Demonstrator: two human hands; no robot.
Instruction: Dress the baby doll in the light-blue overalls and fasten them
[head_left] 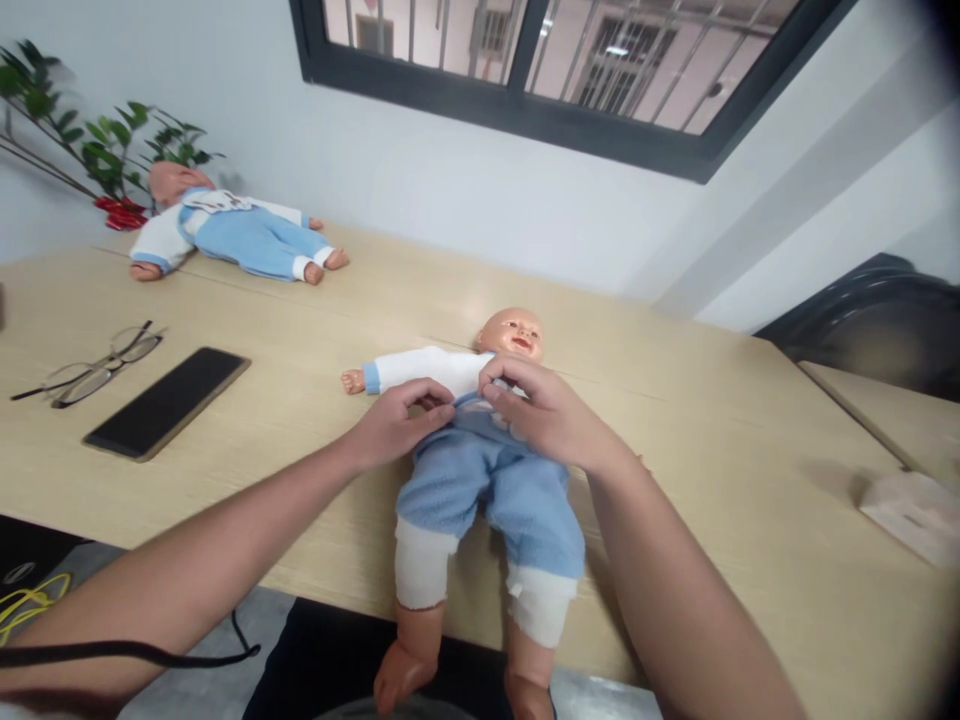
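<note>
Left hand (pixel 397 425) and right hand (pixel 547 410), apparently pinching the blue overalls (pixel 446 480) mid-frame, might, by tugging towards bottom frame, slide the leg-overhanging baby doll (pixel 487 458) off the tabletop (pixel 720 430).

Blue trousers (pixel 442 490) and white cuffs (pixel 422 565) of the nearer doll (pixel 491 455), pale wood-grained table (pixel 720 450)

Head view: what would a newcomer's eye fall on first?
Likely the near doll, lying face up on the table, feet past the near edge, the left hand and right hand at its clothes. Then the second doll, also in blue and white, at the far left beside the plant.
</note>
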